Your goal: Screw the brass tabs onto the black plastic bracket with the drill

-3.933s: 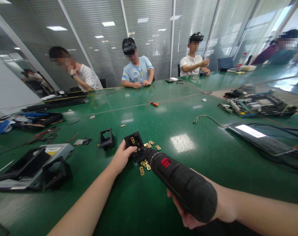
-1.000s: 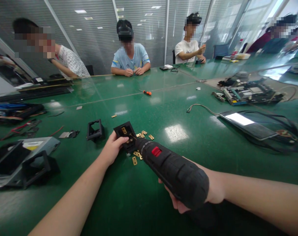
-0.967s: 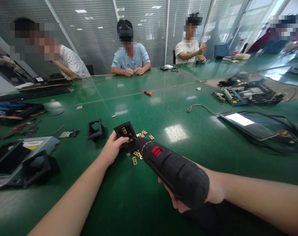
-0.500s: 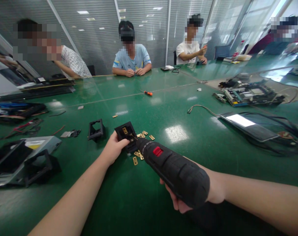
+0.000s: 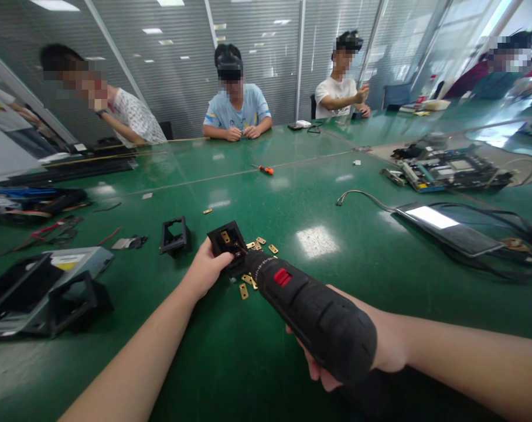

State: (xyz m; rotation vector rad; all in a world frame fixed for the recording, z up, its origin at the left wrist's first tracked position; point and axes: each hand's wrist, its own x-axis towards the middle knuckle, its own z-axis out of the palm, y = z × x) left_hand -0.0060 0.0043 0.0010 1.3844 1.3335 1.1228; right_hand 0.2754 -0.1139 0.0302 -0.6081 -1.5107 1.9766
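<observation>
My left hand (image 5: 207, 271) grips a small black plastic frame (image 5: 228, 241) with brass plates set in it, holding it tilted on the green table (image 5: 257, 363). My right hand (image 5: 331, 366) is wrapped round a black electric screwdriver (image 5: 312, 313) with a red switch. The driver's tip meets the frame at its near right side. Several loose brass plates (image 5: 252, 275) lie on the table around and under the frame.
A second black frame (image 5: 174, 236) stands left of the held one. A grey drive housing with black brackets (image 5: 46, 290) lies at left. A circuit board (image 5: 446, 174), a flat panel (image 5: 450, 228) with cables and an orange screwdriver (image 5: 266, 170) lie farther off. Other people sit along the far side.
Both hands keep their grip and the driver tip stays on the frame. Only the view has shifted slightly; frame, plates and driver hold the same positions relative to each other.
</observation>
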